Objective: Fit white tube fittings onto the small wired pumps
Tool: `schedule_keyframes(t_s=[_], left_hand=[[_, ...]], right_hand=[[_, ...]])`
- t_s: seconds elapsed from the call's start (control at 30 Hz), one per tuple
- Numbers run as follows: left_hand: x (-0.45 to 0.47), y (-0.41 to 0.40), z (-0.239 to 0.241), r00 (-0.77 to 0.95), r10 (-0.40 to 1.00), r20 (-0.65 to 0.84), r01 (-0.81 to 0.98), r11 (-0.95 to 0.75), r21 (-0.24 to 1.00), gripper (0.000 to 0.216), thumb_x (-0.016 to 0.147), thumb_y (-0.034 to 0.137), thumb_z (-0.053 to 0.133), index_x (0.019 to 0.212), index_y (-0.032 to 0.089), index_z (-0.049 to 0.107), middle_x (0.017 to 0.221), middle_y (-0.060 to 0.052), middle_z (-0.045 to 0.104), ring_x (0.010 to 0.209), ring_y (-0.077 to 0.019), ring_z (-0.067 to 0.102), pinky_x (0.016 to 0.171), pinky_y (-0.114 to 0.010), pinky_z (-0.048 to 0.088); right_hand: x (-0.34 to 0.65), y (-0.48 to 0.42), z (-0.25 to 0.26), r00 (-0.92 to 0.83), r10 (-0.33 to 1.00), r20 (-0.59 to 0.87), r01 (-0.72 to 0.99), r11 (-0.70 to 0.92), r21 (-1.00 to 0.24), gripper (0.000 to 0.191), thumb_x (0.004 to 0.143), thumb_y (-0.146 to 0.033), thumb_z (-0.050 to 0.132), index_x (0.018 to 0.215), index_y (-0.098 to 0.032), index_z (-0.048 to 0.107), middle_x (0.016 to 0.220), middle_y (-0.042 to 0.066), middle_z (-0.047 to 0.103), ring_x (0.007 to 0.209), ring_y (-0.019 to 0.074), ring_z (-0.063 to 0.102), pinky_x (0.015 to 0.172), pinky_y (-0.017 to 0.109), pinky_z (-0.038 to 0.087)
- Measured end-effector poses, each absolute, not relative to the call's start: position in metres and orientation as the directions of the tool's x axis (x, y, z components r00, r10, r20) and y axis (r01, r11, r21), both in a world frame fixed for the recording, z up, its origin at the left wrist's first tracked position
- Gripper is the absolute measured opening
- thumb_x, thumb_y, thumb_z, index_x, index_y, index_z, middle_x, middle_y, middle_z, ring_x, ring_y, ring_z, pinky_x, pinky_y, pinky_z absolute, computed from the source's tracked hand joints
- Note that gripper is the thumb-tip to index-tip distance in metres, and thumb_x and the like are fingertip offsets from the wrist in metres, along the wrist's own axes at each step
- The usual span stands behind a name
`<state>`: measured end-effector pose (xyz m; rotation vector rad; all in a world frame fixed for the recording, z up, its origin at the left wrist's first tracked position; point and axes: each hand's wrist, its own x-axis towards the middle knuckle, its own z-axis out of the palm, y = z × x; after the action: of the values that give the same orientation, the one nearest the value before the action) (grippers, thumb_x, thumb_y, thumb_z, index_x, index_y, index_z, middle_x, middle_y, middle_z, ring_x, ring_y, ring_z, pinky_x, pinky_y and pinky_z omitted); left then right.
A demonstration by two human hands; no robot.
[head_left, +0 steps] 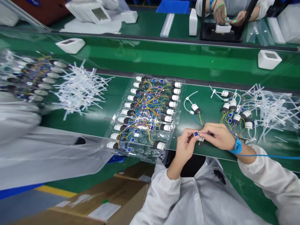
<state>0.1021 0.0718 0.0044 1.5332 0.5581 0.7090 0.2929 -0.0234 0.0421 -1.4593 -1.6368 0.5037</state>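
Note:
My left hand [185, 143] pinches a small blue-and-white connector [196, 134] at the near edge of the green table [145, 62]. My right hand [217, 135], with a blue wrist strap [237, 146], is closed on the wires just right of the connector. Yellow and blue wires run from the connector up to a small black-and-white pump with a white tube [195, 108] lying on the table above my hands.
A clear tray [144, 115] of wired pumps lies left of my hands. Loose pumps [234, 112] and a heap of white tubes [269, 109] lie at right, another tube heap [79, 87] at left. White housings [269, 58] sit on the belt. Another person's hands [222, 14] work opposite. A cardboard box [105, 200] stands below.

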Motion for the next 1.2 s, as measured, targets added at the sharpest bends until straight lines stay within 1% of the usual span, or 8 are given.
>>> schedule_keyframes(t_s=[0.13, 0.3, 0.6, 0.77, 0.9, 1.03, 1.13, 1.2], left_hand=[[0.105, 0.070, 0.005, 0.669, 0.737, 0.103, -0.062, -0.083, 0.995, 0.018, 0.107, 0.038, 0.072, 0.112, 0.020, 0.073, 0.094, -0.005, 0.081, 0.078, -0.0171, 0.077, 0.068, -0.025, 0.060], [0.107, 0.067, 0.004, 0.643, 0.760, 0.098, -0.073, -0.067, 0.995, 0.021, 0.106, 0.040, 0.073, 0.114, 0.020, 0.072, 0.097, -0.006, 0.081, 0.073, -0.0151, 0.073, 0.062, -0.024, 0.057], [0.104, 0.068, 0.001, 0.658, 0.737, 0.154, -0.031, -0.177, 0.984, 0.017, 0.109, 0.036, 0.068, 0.113, 0.020, 0.072, 0.094, -0.005, 0.081, 0.081, -0.0182, 0.077, 0.074, -0.027, 0.059], [0.106, 0.067, -0.002, 0.662, 0.734, 0.152, 0.008, -0.210, 0.978, 0.016, 0.109, 0.034, 0.066, 0.113, 0.020, 0.072, 0.093, -0.004, 0.080, 0.080, -0.0182, 0.075, 0.074, -0.027, 0.057], [0.109, 0.066, -0.001, 0.658, 0.738, 0.147, 0.013, -0.207, 0.978, 0.015, 0.109, 0.032, 0.064, 0.116, 0.021, 0.070, 0.099, -0.005, 0.080, 0.084, -0.0186, 0.075, 0.078, -0.029, 0.058], [0.111, 0.065, 0.001, 0.665, 0.740, 0.101, -0.073, -0.070, 0.995, 0.019, 0.109, 0.036, 0.065, 0.119, 0.020, 0.069, 0.103, -0.006, 0.079, 0.072, -0.0146, 0.069, 0.067, -0.026, 0.057], [0.115, 0.065, 0.005, 0.610, 0.787, 0.085, -0.176, 0.029, 0.984, 0.024, 0.110, 0.042, 0.066, 0.122, 0.021, 0.067, 0.103, -0.007, 0.080, 0.065, -0.0123, 0.064, 0.063, -0.026, 0.056], [0.123, 0.065, 0.010, 0.573, 0.818, 0.054, -0.253, 0.113, 0.961, 0.028, 0.110, 0.044, 0.067, 0.126, 0.022, 0.066, 0.104, -0.007, 0.080, 0.065, -0.0121, 0.064, 0.065, -0.026, 0.057]], right_hand=[[0.294, -0.022, 0.047, 0.075, 0.939, 0.336, 0.592, 0.229, -0.772, 0.016, 0.113, -0.032, 0.066, 0.109, -0.022, 0.078, 0.089, 0.004, 0.078, 0.076, 0.0173, 0.071, 0.071, 0.029, 0.053], [0.296, -0.020, 0.052, 0.122, 0.941, 0.315, 0.574, 0.192, -0.796, 0.014, 0.111, -0.034, 0.069, 0.109, -0.023, 0.078, 0.090, 0.004, 0.077, 0.077, 0.0180, 0.069, 0.073, 0.031, 0.055], [0.294, -0.021, 0.043, 0.084, 0.942, 0.326, 0.596, 0.215, -0.774, 0.012, 0.112, -0.030, 0.068, 0.107, -0.022, 0.076, 0.091, 0.005, 0.078, 0.078, 0.0177, 0.072, 0.073, 0.030, 0.056], [0.297, -0.020, 0.040, 0.081, 0.947, 0.312, 0.579, 0.210, -0.788, 0.018, 0.113, -0.034, 0.067, 0.105, -0.023, 0.079, 0.092, 0.006, 0.081, 0.079, 0.0189, 0.075, 0.074, 0.031, 0.057], [0.302, -0.018, 0.044, 0.100, 0.962, 0.255, 0.559, 0.158, -0.814, 0.025, 0.112, -0.042, 0.068, 0.102, -0.023, 0.081, 0.090, 0.006, 0.082, 0.077, 0.0189, 0.074, 0.073, 0.032, 0.056], [0.309, -0.017, 0.047, 0.221, 0.959, 0.178, 0.377, 0.084, -0.922, 0.037, 0.110, -0.056, 0.068, 0.106, -0.022, 0.083, 0.090, 0.005, 0.080, 0.079, 0.0199, 0.073, 0.076, 0.033, 0.058], [0.313, -0.015, 0.044, 0.376, 0.922, 0.091, 0.104, 0.055, -0.993, 0.052, 0.111, -0.067, 0.057, 0.111, -0.021, 0.083, 0.090, 0.007, 0.079, 0.083, 0.0229, 0.075, 0.080, 0.036, 0.062], [0.316, -0.013, 0.039, 0.439, 0.899, 0.011, -0.097, 0.059, -0.994, 0.059, 0.111, -0.071, 0.051, 0.110, -0.021, 0.083, 0.088, 0.008, 0.078, 0.079, 0.0232, 0.074, 0.078, 0.037, 0.064]])
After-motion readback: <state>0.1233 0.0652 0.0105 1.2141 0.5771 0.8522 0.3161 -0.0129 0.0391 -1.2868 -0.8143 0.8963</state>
